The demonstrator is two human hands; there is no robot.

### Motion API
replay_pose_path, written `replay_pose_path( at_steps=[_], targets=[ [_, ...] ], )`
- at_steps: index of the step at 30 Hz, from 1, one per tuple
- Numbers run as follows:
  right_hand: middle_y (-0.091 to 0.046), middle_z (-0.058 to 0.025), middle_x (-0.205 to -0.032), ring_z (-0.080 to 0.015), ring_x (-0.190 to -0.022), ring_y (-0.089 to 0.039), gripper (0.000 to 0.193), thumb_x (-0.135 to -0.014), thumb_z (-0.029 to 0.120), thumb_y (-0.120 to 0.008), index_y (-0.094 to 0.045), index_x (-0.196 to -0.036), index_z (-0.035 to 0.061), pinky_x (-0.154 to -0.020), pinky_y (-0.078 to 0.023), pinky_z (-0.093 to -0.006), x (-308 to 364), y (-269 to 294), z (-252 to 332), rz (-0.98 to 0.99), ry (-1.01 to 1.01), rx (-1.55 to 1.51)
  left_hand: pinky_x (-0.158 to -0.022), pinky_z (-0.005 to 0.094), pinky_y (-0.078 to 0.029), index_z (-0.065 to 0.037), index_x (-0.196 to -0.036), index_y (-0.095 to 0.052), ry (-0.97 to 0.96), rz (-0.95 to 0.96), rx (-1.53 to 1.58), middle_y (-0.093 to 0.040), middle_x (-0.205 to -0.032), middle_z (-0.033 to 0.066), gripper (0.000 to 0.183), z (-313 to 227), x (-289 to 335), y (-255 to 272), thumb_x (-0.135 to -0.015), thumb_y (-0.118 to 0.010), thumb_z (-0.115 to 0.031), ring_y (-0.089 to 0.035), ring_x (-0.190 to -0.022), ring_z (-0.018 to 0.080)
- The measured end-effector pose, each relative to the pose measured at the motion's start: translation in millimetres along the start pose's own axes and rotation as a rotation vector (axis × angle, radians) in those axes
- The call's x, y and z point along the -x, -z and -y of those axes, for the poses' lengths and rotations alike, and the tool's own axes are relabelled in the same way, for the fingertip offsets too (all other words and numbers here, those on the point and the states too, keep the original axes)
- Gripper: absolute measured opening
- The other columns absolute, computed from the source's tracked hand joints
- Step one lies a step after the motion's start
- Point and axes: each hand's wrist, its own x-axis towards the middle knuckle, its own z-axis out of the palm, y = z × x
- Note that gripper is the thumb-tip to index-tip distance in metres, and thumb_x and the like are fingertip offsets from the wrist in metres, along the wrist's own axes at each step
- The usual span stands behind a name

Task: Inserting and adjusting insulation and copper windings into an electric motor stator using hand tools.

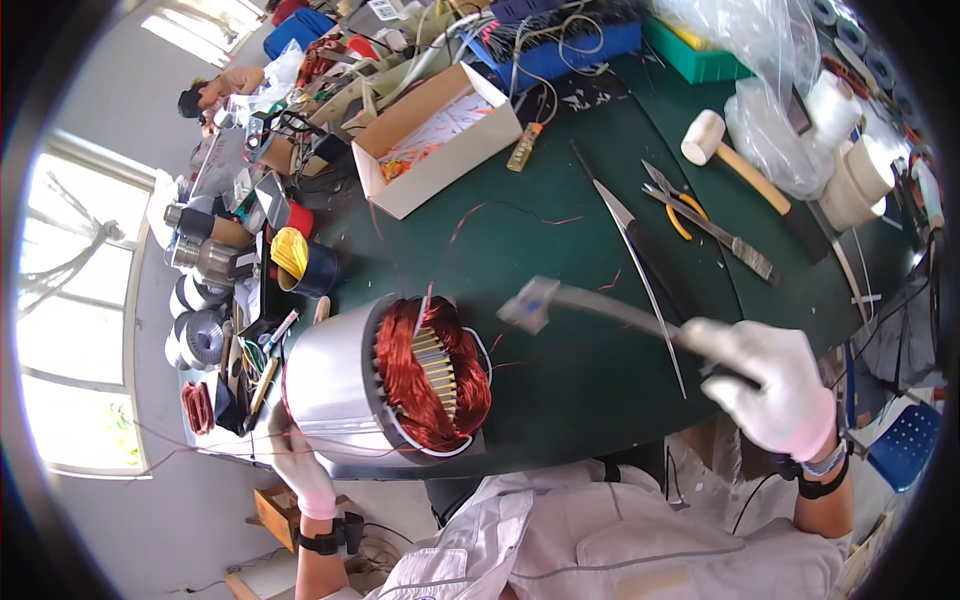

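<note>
A motor stator [335,375] lies on its side near the table's front edge, its grey cylindrical housing to the left. Red copper windings [405,375] bulge from its right end, around a ring of yellowish slots. My left hand [298,468], in a white glove, grips the stator at its near left end; some fingers are hidden behind the housing. My gloved right hand [765,385] is closed round the handle of a hammer [605,304]. The hammer's head is raised to the right of the windings, apart from them and blurred by motion.
Farther back sit a cardboard box [485,135] of small slips, a white mallet [735,160], yellow-handled pliers [683,210] and long shears [622,215]. To the left stands a dark cup [318,270] with a yellow cloth. Thin red wires trail over the green table [560,400].
</note>
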Motion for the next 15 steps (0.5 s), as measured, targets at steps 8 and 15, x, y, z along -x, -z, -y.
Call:
replay_pose_path(
  at_steps=[8,15],
  targets=[
    [-0.055,-0.0057,-0.08,-0.0214,-0.062,-0.062,0.061,-0.086,0.008,-0.065,-0.065,-0.142,0.0306,-0.049,-0.048,-0.0368,-36,-51,7,0.29,0.162,0.246,-0.079,0.0254,-0.04,0.002,-0.144,-0.051,-0.354,0.052,0.292,-0.047,-0.094,0.0,0.037,-97,-45,-25,-0.111,-0.044,-0.011,-0.043,-0.082,0.0087],
    [-0.054,-0.002,-0.08,-0.0189,-0.064,-0.061,0.056,-0.084,0.014,-0.067,-0.067,-0.138,0.0304,-0.05,-0.048,-0.034,-44,-55,12,0.283,0.224,0.299,-0.076,0.0281,-0.039,0.004,-0.135,-0.06,-0.398,-0.025,0.117,-0.047,-0.086,0.0001,0.036,-98,-36,-30,-0.108,-0.043,-0.011,-0.041,-0.079,0.01]
  ],
)
